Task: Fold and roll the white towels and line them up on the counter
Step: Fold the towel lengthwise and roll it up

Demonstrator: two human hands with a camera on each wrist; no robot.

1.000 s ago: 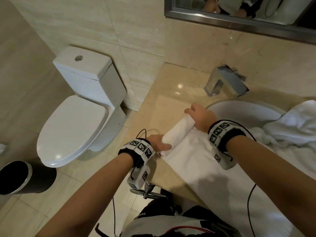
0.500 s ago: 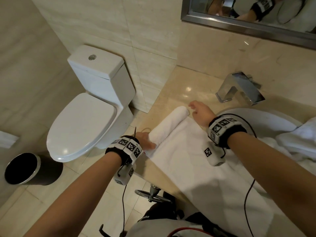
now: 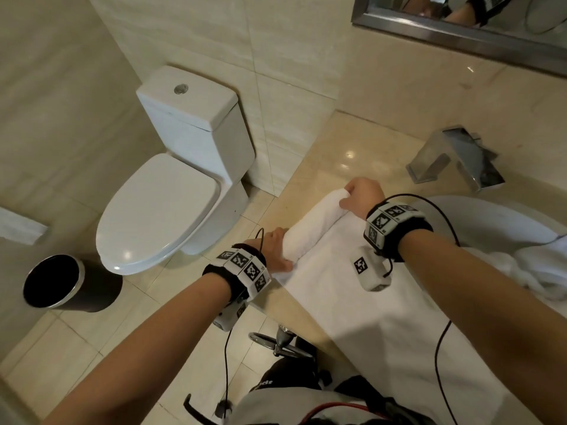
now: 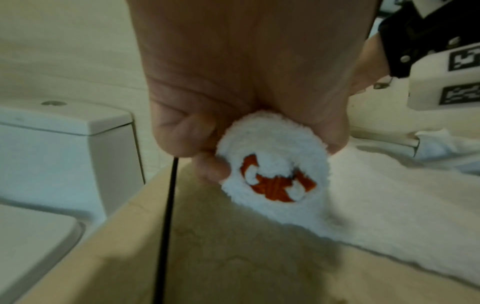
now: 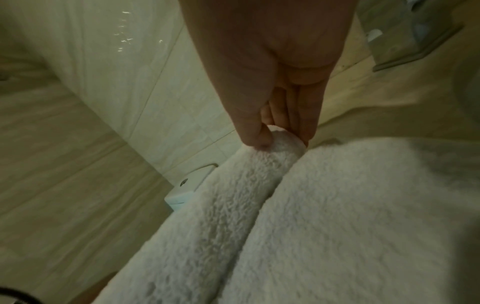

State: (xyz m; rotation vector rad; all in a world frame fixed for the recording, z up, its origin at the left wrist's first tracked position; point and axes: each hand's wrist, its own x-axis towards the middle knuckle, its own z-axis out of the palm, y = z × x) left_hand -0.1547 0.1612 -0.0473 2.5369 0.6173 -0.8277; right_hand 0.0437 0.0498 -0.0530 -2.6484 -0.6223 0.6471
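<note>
A white towel [image 3: 362,302] lies flat along the beige counter [image 3: 331,157], its far end wound into a roll [image 3: 316,223]. My left hand [image 3: 276,246] grips the roll's near end; the left wrist view shows the fingers [image 4: 207,148] curled round that end [image 4: 275,162], where orange stitching sits in the spiral. My right hand [image 3: 362,196] pinches the roll's far end, thumb [image 5: 255,131] on top and fingers behind the roll [image 5: 233,195]. A heap of more white towels [image 3: 540,265] lies at the right over the basin.
A white basin [image 3: 478,216] and a chrome tap [image 3: 454,157] are right of the roll. The counter's left edge drops to a tiled floor with a toilet [image 3: 171,185] and a black bin [image 3: 58,283]. A mirror [image 3: 460,19] hangs above.
Both hands have come back onto the roll's two ends; half a second ago the right hand was off the roll beside its far end. The roll looks a little thicker.
</note>
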